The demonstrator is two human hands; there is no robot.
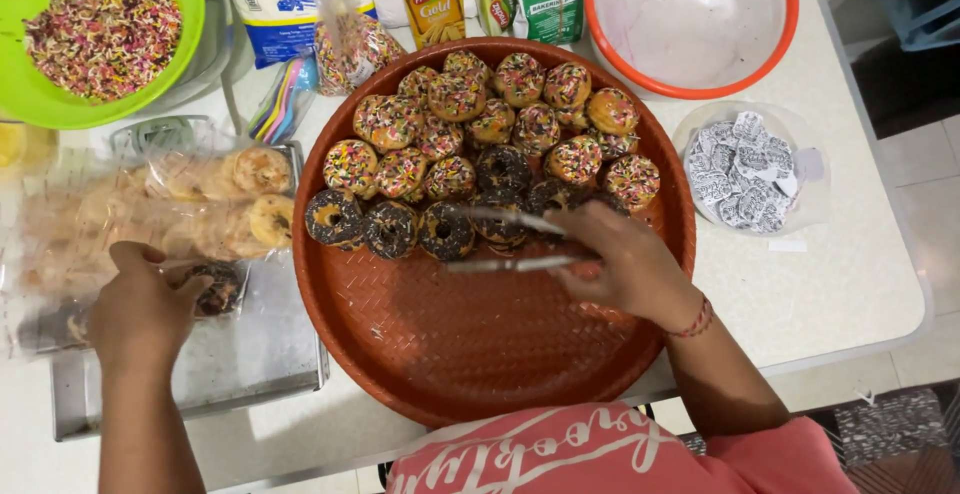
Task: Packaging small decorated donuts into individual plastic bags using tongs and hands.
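A white table [850,284] is carrying everything here. On it a round red tray [420,354] is sitting in front of the person, its far half filling with sprinkled and chocolate donuts [470,144], its near half lying bare. Left of it a metal tray [250,354] is holding a clear bag [90,224] of plain donuts. Beyond, a green bowl [110,24] of sprinkles, an orange bowl [700,14] and a tub of small packets [745,169] are standing along the far edge.

The right hand [625,264] is hovering over the red tray, closing around metal tongs [505,244] whose arms are standing apart and pointing left, their long axis running across the tray just below the front row of chocolate donuts. The left hand [140,309] is resting on the metal tray, fingers curling around a chocolate donut [215,289]. That donut is lying well left of the tongs, so the left hand is the nearer one by far.
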